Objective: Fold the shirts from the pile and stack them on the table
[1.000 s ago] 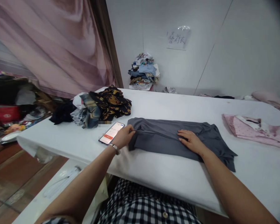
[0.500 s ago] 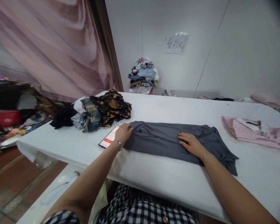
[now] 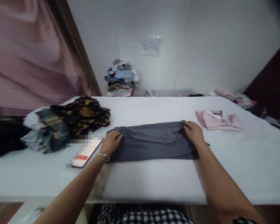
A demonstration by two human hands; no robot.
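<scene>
A dark grey shirt (image 3: 151, 141) lies folded into a long strip across the white table in front of me. Its left end is in the curled fingers of my left hand (image 3: 110, 142), which wears a bracelet at the wrist. My right hand (image 3: 194, 133) grips the cloth near the far right corner, fingers bent over the edge. Some of the shirt's right end is hidden under that hand and forearm. Just left of my left hand lies a phone (image 3: 87, 152) with its screen lit.
A heap of rumpled clothes (image 3: 81, 115) covers the table's left side. A folded pink shirt (image 3: 220, 120) with a white collar lies at the right. Behind the white table (image 3: 154, 180), a tall clothes stack (image 3: 122, 77) stands by the wall, under a paper sign (image 3: 151, 46).
My right hand has gone from lying flat on the shirt to gripping its far right corner. The shirt's right end now lies straighter. My view has turned rightward.
</scene>
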